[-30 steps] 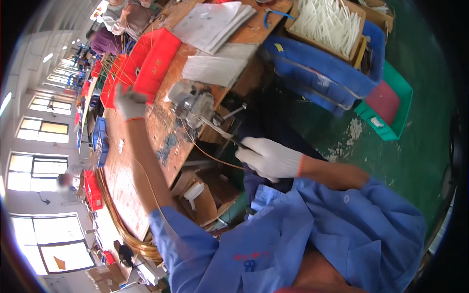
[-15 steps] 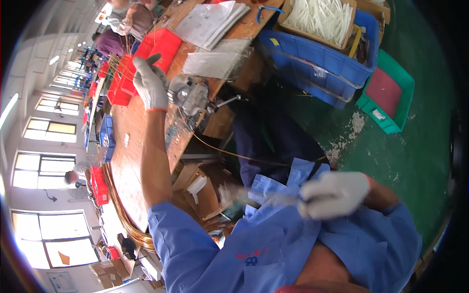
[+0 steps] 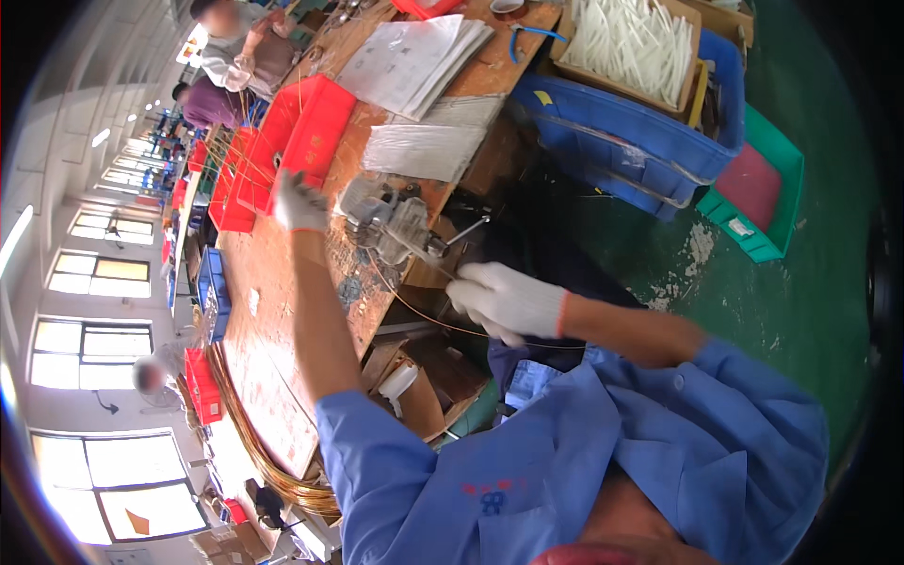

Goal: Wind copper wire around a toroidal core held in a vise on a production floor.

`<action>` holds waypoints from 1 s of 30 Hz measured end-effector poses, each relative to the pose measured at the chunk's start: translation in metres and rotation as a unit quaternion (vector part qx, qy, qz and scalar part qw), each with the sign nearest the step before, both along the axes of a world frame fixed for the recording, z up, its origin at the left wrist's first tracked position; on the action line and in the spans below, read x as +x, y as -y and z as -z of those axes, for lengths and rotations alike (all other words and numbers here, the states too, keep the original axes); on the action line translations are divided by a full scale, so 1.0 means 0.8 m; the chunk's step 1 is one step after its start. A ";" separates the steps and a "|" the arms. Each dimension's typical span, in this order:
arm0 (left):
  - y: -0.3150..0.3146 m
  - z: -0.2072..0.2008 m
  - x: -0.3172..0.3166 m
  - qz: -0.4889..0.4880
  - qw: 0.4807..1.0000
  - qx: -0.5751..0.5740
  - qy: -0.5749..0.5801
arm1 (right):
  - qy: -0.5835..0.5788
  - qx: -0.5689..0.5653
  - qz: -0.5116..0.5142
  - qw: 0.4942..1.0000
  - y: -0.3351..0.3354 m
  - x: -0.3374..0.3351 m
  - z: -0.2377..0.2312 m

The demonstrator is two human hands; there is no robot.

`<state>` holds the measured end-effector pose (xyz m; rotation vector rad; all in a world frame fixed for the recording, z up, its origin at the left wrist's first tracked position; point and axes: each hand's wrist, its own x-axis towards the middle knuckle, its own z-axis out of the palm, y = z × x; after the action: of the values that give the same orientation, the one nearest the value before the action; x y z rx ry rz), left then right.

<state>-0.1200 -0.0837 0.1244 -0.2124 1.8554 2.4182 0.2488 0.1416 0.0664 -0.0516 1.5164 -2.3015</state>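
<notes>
My left hand [image 3: 301,204], in a white glove, is closed beside the red bins at the bench's left; whatever its fingers hold cannot be made out. A metal vise [image 3: 369,209] with a lever handle sits on the bench edge. My right hand [image 3: 508,299], also gloved, grips a thin tool [image 3: 435,266], blurred, with a pale flat end. The tool's far end reaches over the vise; whether they touch is unclear. From beneath the vise a copper-coloured wire [image 3: 424,315] curves toward my lap and passes behind my right hand.
Red bins [image 3: 315,141] with thin wires stand on the wooden bench [image 3: 259,325], beyond them other people. Papers [image 3: 400,71] and white strips [image 3: 424,151] lie further right. Blue [image 3: 612,155] and green [image 3: 789,202] crates are on the floor. A wire coil [image 3: 250,433] lies along the left side.
My right hand has swung with the tool from in front of my chest forward and left to the vise. My left hand has drawn its fingers in, near the red bins.
</notes>
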 end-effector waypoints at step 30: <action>-0.054 0.040 0.023 -0.010 0.997 -0.059 -0.052 | 0.045 -0.148 -0.004 0.988 0.025 -0.068 0.010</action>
<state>-0.1013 -0.0408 0.0928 -0.1150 2.0512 2.3784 0.1941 0.1217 0.0582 -0.0324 1.1204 -2.4686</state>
